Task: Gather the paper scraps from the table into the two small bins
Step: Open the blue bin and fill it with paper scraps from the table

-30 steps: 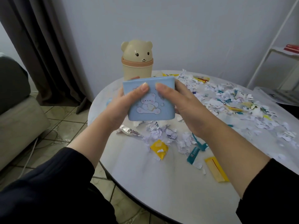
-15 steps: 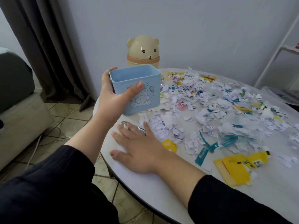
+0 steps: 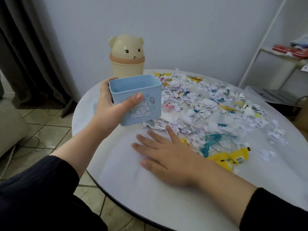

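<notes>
My left hand [image 3: 115, 107] grips a small light-blue bin [image 3: 141, 92] with a bear print, holding it tilted just above the table's left side, its mouth facing me and nothing visible inside. My right hand [image 3: 165, 154] lies flat on the white round table [image 3: 150, 194], fingers spread, at the near edge of a wide heap of torn paper scraps [image 3: 208, 107]. A cream bear-shaped bin [image 3: 126, 59] with its lid on stands at the table's far left, behind the blue bin.
Yellow wrappers [image 3: 228, 157] and a teal strip [image 3: 210, 142] lie among the scraps to the right of my hand, a silver foil piece [image 3: 153, 125] under the blue bin. A white shelf [image 3: 275, 57] stands right, a curtain and sofa left.
One second ago both hands held the blue bin up in front of me. Since then my right hand let go and dropped flat onto the table; my left hand keeps the bin, now tilted with its mouth up.
</notes>
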